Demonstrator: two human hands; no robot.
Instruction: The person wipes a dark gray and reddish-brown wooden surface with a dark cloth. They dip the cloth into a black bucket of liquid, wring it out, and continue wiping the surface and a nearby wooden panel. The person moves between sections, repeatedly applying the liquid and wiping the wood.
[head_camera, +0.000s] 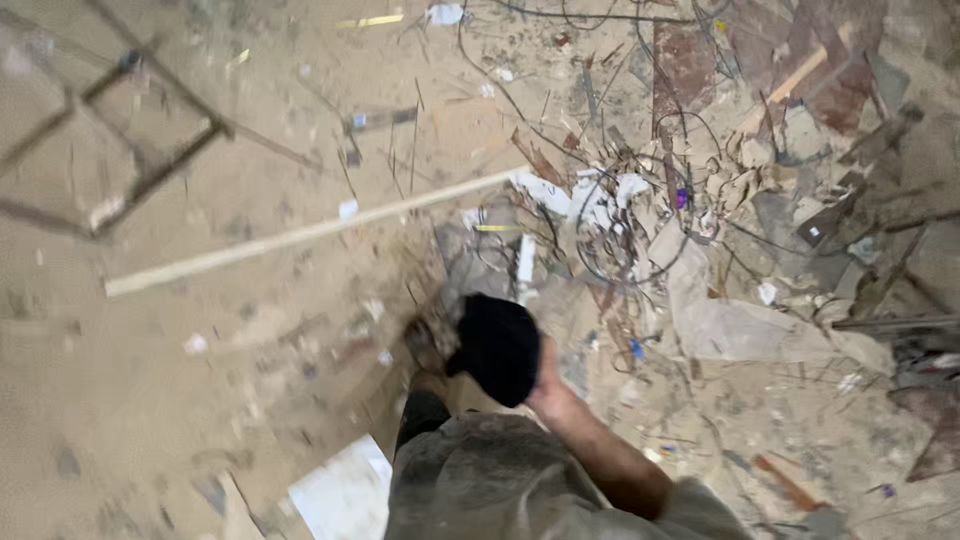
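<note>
Right hand (548, 385) is clamping a black bundle (497, 348), fingers wrapped round its far side. It looks soft, cloth or a glove; blur is hiding which. The bundle is sitting in the fist, above the dusty floor (150, 400), not touching it. Left hand isn't showing.

Step, as I'm reading it: carrying, with nothing being set down. Any move from here is calling for careful footing, because a wire tangle (640, 230) is lying just beyond the grip.

Outward from the grip:
- blue scrap (637, 348) lying just right
- flat white sheet (345, 495) lying near-left and below, rectangular, no print legible
- crumpled white paper (590, 195) lying beyond, touching the wires
- long pale batten (300, 235) running diagonally, beyond-left
- torn cardboard (760, 160) piling up far right
- metal frame (150, 150) lying far left, well apart
</note>
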